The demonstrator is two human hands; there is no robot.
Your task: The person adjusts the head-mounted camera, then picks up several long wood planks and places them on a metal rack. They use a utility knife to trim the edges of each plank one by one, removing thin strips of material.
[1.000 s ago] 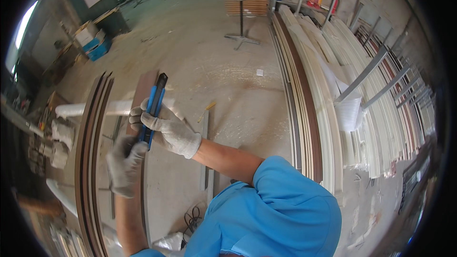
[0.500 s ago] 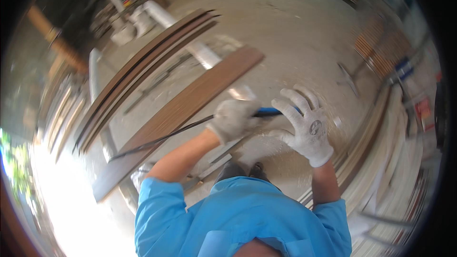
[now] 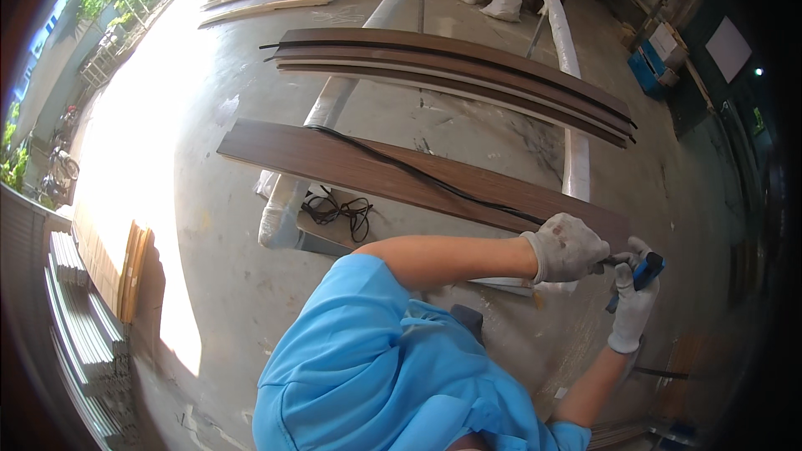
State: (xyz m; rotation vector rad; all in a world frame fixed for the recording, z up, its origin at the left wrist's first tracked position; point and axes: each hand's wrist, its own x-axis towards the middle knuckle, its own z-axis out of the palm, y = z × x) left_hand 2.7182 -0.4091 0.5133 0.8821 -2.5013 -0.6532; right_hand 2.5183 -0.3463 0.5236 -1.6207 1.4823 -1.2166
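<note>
My left hand (image 3: 568,248), in a soiled whitish glove, is closed around the end of a long black flexible strip (image 3: 434,185). The strip runs leftward along the top of a wide brown plank (image 3: 276,149). Just right of it, my gloved right hand (image 3: 635,309) is wrapped around a blue and black hand tool (image 3: 647,271), whose exact kind I cannot make out. A short dark piece shows between the two hands, close to the tool. The hands are just off the plank's right end.
Several brown profiles (image 3: 451,67) with black strips lie farther off, across wrapped white supports (image 3: 576,163). A tangle of black cord (image 3: 338,213) lies under the near plank. Pale profiles are stacked (image 3: 88,342) at the left; a blue box (image 3: 647,71) stands far right.
My view has swung left. My right hand, spread open near the blue item before, is now closed on the blue tool. My left hand still holds the black strip.
</note>
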